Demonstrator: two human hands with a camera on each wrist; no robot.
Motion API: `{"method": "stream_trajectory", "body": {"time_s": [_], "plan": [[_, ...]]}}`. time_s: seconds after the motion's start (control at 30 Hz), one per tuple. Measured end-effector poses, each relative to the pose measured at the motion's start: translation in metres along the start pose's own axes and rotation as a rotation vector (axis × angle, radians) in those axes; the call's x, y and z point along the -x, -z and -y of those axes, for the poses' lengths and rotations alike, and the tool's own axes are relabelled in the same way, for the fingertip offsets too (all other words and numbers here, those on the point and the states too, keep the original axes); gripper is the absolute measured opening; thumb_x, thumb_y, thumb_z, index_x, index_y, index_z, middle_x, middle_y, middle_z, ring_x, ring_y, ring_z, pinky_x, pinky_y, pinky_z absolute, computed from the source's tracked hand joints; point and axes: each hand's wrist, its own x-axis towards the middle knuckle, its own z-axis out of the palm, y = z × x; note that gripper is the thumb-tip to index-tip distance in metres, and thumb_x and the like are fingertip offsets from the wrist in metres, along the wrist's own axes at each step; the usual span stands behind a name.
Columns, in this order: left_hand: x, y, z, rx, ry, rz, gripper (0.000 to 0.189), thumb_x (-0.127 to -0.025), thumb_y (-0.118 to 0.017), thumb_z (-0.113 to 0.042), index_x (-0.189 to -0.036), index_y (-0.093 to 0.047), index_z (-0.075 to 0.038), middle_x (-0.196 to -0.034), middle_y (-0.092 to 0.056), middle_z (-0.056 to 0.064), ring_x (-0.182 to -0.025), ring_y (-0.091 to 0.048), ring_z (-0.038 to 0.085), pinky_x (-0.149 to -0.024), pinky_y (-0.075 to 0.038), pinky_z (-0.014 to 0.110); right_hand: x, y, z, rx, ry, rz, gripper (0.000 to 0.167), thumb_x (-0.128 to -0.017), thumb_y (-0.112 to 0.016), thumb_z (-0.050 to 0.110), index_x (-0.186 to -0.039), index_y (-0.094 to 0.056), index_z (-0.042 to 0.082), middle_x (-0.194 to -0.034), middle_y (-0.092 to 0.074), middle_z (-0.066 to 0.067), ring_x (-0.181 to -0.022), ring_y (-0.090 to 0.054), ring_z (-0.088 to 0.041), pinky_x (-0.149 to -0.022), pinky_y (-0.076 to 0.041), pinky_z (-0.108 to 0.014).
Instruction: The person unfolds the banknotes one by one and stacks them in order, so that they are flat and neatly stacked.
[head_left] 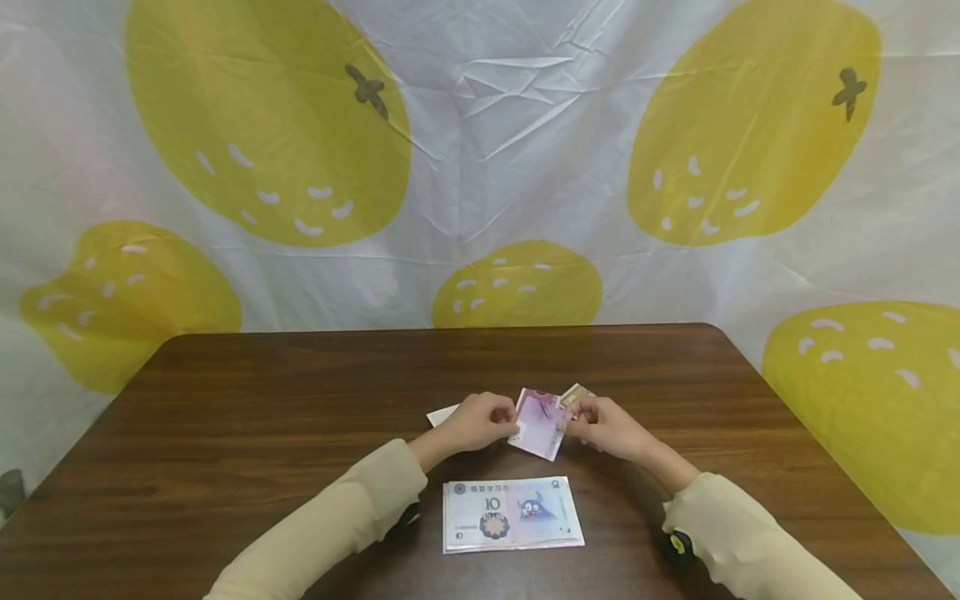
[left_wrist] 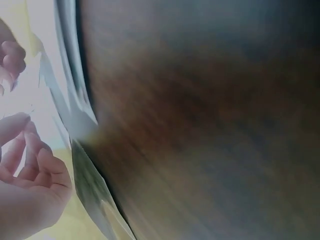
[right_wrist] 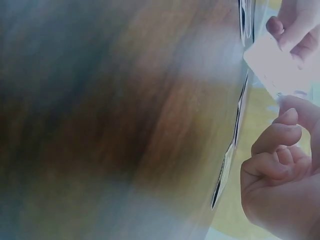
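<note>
A purple play banknote (head_left: 536,427) is held up between both hands, above the table. My left hand (head_left: 480,419) pinches its left edge between thumb and forefinger. On the other side, my right hand (head_left: 609,429) pinches its right edge. Both wrist views show the note (right_wrist: 270,65) washed out by glare. Past the right fingers a yellowish-brown note (head_left: 576,392) lies, partly covered. A pale note corner (head_left: 441,414) sticks out behind the left hand. Nearer me lies a small stack of notes (head_left: 513,515), with a blue-white 10 note on top.
The brown wooden table (head_left: 300,392) has its far edge against a white cloth (head_left: 517,150) printed with yellow fruit. In the left wrist view a greenish note (left_wrist: 95,187) lies beyond the left hand. Thin paper edges (right_wrist: 226,167) show on the table in the right wrist view.
</note>
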Motion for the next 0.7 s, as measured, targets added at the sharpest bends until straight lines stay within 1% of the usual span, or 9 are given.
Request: {"method": "stream_trajectory", "body": {"time_s": [0.1, 0.2, 0.33, 0.43, 0.53, 0.6, 0.7], "plan": [[0.002, 0.003, -0.001, 0.076, 0.019, -0.026, 0.010, -0.081, -0.063, -0.014, -0.074, -0.057, -0.010, -0.061, -0.051, -0.006, -0.052, -0.047, 0.007, -0.053, -0.039, 0.023, 0.001, 0.000, 0.004, -0.023, -0.003, -0.004, 0.017, -0.084, -0.059, 0.016, -0.081, -0.054, -0.001, -0.053, -0.041, 0.001, -0.043, -0.035, -0.008, -0.038, -0.028, -0.021], [0.004, 0.006, -0.001, 0.158, 0.046, -0.065, 0.009, -0.081, -0.063, -0.014, -0.076, -0.058, -0.009, -0.064, -0.051, -0.004, -0.054, -0.046, 0.008, -0.051, -0.041, 0.023, 0.001, -0.001, 0.008, -0.057, 0.015, -0.009, 0.017, -0.086, -0.058, 0.016, -0.084, -0.056, -0.001, -0.053, -0.041, 0.000, -0.043, -0.034, -0.008, -0.038, -0.027, -0.021], [0.006, 0.006, -0.002, 0.282, 0.073, -0.115, 0.009, -0.082, -0.062, -0.014, -0.077, -0.058, -0.008, -0.066, -0.051, -0.003, -0.057, -0.046, 0.009, -0.050, -0.042, 0.024, 0.002, -0.002, 0.014, -0.095, 0.019, -0.029, 0.018, -0.086, -0.057, 0.016, -0.087, -0.059, -0.002, -0.054, -0.042, 0.000, -0.042, -0.034, -0.007, -0.039, -0.027, -0.020], [0.007, 0.005, -0.001, 0.382, 0.090, -0.155, 0.009, -0.082, -0.062, -0.013, -0.078, -0.059, -0.006, -0.066, -0.052, -0.001, -0.059, -0.047, 0.011, -0.053, -0.041, 0.025, 0.002, -0.003, 0.017, -0.120, 0.014, -0.050, 0.020, -0.087, -0.057, 0.016, -0.090, -0.060, -0.004, -0.054, -0.042, 0.000, -0.042, -0.035, -0.007, -0.039, -0.026, -0.020], [0.009, 0.005, -0.001, 0.483, 0.116, -0.190, 0.010, -0.082, -0.062, -0.011, -0.078, -0.058, -0.003, -0.065, -0.051, 0.001, -0.060, -0.048, 0.016, -0.053, -0.040, 0.025, 0.002, -0.004, 0.021, -0.146, 0.020, -0.074, 0.022, -0.087, -0.057, 0.014, -0.093, -0.061, -0.006, -0.054, -0.042, -0.002, -0.042, -0.034, -0.008, -0.039, -0.026, -0.020], [0.011, 0.005, -0.001, 0.546, 0.136, -0.203, 0.010, -0.082, -0.062, -0.010, -0.079, -0.058, -0.001, -0.065, -0.050, 0.004, -0.060, -0.047, 0.020, -0.052, -0.039, 0.025, 0.003, -0.005, 0.022, -0.166, 0.020, -0.091, 0.023, -0.086, -0.057, 0.013, -0.095, -0.060, -0.008, -0.054, -0.042, -0.002, -0.042, -0.034, -0.008, -0.040, -0.026, -0.021], [0.014, 0.008, -0.006, 0.623, 0.168, -0.197, 0.011, -0.083, -0.060, -0.008, -0.081, -0.057, 0.002, -0.066, -0.051, 0.006, -0.060, -0.045, 0.024, -0.052, -0.036, 0.026, 0.003, -0.007, 0.024, -0.194, 0.004, -0.118, 0.025, -0.086, -0.057, 0.013, -0.097, -0.059, -0.009, -0.055, -0.043, -0.002, -0.042, -0.035, -0.008, -0.040, -0.027, -0.021]]}}
